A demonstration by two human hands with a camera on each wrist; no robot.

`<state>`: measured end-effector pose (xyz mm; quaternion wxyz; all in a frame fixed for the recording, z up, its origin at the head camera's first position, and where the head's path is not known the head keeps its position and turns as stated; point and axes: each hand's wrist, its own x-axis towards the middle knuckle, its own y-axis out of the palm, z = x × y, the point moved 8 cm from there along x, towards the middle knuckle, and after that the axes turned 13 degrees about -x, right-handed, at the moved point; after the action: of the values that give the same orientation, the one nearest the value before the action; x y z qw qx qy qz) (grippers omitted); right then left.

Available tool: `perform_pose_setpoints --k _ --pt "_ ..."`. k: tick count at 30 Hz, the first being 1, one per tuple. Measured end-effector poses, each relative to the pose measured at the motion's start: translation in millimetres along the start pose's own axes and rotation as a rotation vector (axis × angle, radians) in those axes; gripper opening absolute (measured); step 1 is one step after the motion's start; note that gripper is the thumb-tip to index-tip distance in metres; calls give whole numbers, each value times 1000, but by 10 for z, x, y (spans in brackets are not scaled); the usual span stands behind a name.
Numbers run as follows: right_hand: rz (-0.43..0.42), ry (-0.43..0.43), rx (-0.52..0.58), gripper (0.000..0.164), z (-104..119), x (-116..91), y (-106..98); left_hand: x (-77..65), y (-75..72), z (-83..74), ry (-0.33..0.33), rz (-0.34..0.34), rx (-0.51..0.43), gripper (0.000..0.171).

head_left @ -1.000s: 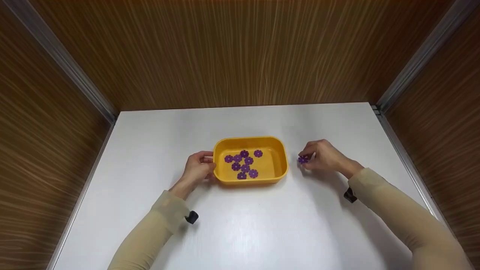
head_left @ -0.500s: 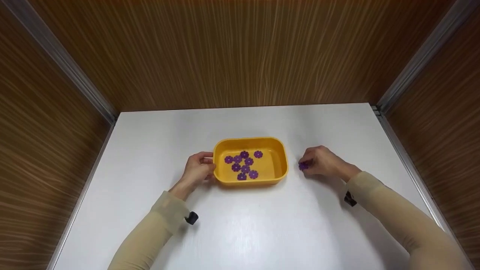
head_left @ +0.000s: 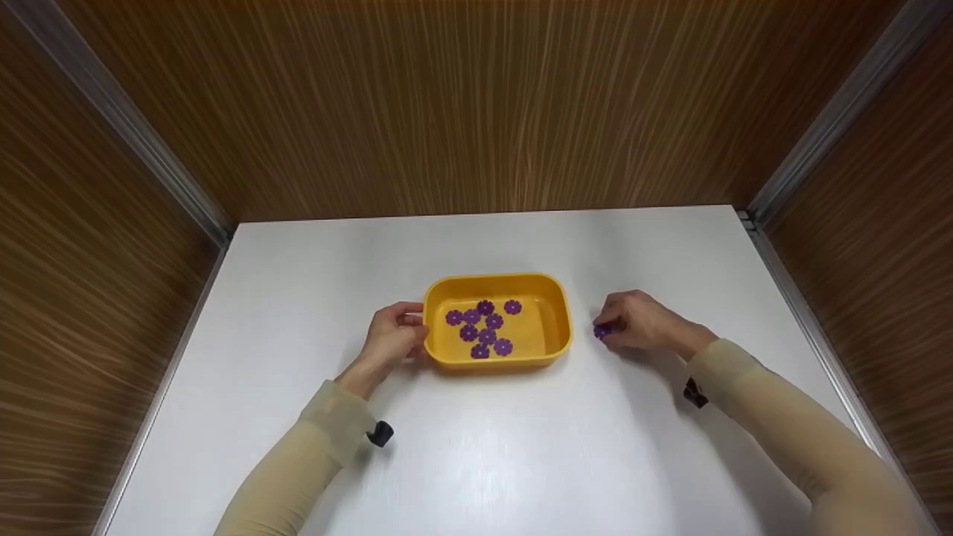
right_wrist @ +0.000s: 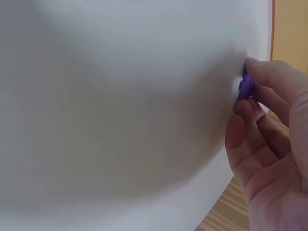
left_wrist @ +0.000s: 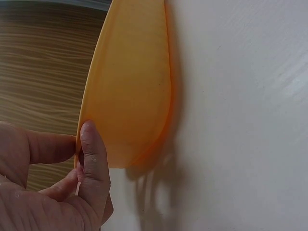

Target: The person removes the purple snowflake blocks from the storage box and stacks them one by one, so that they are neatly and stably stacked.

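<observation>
A yellow rectangular tray (head_left: pixel 560 320) stands on the white table, with several purple flower-shaped discs (head_left: pixel 494 321) lying loose on its floor, mostly toward the left half. At the tray's left end my left hand (head_left: pixel 391 331) pinches the rim; the left wrist view shows the thumb and fingers (left_wrist: pixel 94 159) against the tray wall (left_wrist: pixel 130 91). To the right of the tray, my right hand (head_left: pixel 642 321) pinches one purple flower-shaped disc (head_left: pixel 601 331) low over the table. In the right wrist view that disc (right_wrist: pixel 246 86) is partly hidden by the fingertips.
The white table (head_left: pixel 476 439) is bounded by a wood-grain panel (head_left: pixel 476 112) at the back and similar panels on both sides, with metal edging. Each sleeve cuff carries a small black device (head_left: pixel 381 433).
My right hand has come slightly nearer the front with the purple disc, its fingers drawn closer together, and then stayed nearly still. My left hand and the tray look unmoved.
</observation>
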<state>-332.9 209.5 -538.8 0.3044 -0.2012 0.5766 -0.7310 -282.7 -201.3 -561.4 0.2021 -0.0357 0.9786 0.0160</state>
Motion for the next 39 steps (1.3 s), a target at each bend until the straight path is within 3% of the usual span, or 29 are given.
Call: perform_pose_setpoints --k 12,21,34,39 --pt "-10 6 -58 28 30 -10 5 -2 -4 13 -22 -12 12 47" --pt "17 70 30 32 22 17 -54 5 6 -1 -14 2 18 48" --pt "-119 -25 105 31 354 191 -557 4 -2 9 -38 -1 37 50" --pt "-109 -85 90 34 577 303 -647 -3 -1 8 -34 -7 48 49"
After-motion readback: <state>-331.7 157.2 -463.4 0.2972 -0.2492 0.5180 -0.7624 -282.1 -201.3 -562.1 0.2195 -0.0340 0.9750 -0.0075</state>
